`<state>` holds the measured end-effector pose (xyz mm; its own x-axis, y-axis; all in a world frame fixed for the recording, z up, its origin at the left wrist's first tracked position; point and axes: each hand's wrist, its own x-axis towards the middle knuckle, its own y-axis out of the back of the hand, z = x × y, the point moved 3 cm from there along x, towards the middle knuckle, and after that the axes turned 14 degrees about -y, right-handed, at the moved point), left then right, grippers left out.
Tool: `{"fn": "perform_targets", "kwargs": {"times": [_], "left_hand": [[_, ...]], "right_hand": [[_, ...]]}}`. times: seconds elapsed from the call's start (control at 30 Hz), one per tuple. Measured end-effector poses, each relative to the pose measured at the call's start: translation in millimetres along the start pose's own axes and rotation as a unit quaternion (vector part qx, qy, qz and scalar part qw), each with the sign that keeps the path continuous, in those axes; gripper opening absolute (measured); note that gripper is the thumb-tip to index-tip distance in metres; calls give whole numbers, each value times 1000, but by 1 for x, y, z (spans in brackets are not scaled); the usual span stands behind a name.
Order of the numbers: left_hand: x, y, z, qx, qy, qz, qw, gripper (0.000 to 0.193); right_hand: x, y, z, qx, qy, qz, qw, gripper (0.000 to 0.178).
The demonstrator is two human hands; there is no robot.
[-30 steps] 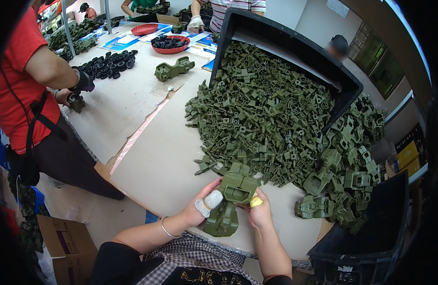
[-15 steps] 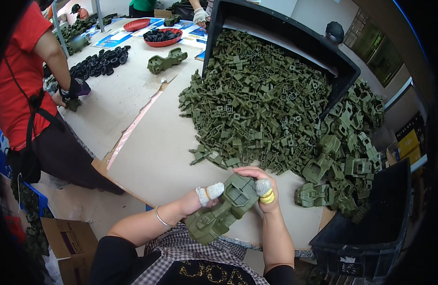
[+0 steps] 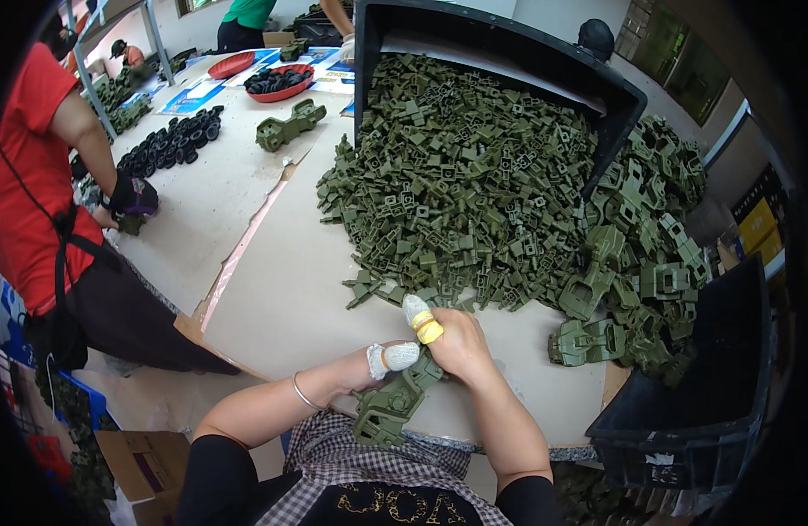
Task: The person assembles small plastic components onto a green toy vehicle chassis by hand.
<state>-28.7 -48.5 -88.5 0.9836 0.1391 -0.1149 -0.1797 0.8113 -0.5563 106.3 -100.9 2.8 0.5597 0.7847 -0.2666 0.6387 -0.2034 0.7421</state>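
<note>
Both my forearms come in from the lower edge, elbows bent outward, and the hands meet in front of the checked apron (image 3: 281, 507). My left hand (image 3: 358, 368) reaches up and to the right, a silvery bangle (image 3: 306, 393) at the wrist; its white-wrapped thumb (image 3: 400, 355) lies pointing right across the green vehicle body (image 3: 393, 405). Those fingers are closed on it from the side, most of them hidden underneath. I have the right forearm leaning up and to the left, with the right hand (image 3: 458, 344) bent over the body's upper end, back of the hand toward the camera. Its thumb, in a white cover with a yellow band (image 3: 428, 330), points up and to the left. I read these fingers as curled around that end, though I cannot tell whether they also pinch a smaller piece.

The body hangs tilted between my hands, lower end toward the apron, above the near edge of the worktop (image 3: 285, 302). Just beyond the hands spreads a heap of small green parts (image 3: 474, 193).
</note>
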Motion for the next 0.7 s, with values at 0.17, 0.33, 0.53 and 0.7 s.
{"fn": "perform_targets", "kwargs": {"times": [0.17, 0.33, 0.53, 0.7], "left_hand": [[-4, -9, 31, 4, -150, 114, 982, 50], [-2, -11, 27, 9, -309, 262, 914, 54], [-20, 5, 41, -94, -376, 207, 898, 52], [-28, 17, 43, 220, -141, 80, 962, 55]], "right_hand": [[4, 4, 19, 311, 92, 68, 943, 59], [-45, 6, 5, 84, 128, 25, 988, 85], [-34, 31, 10, -3, 197, 72, 978, 57], [-34, 22, 22, -105, 277, -18, 955, 49]]}}
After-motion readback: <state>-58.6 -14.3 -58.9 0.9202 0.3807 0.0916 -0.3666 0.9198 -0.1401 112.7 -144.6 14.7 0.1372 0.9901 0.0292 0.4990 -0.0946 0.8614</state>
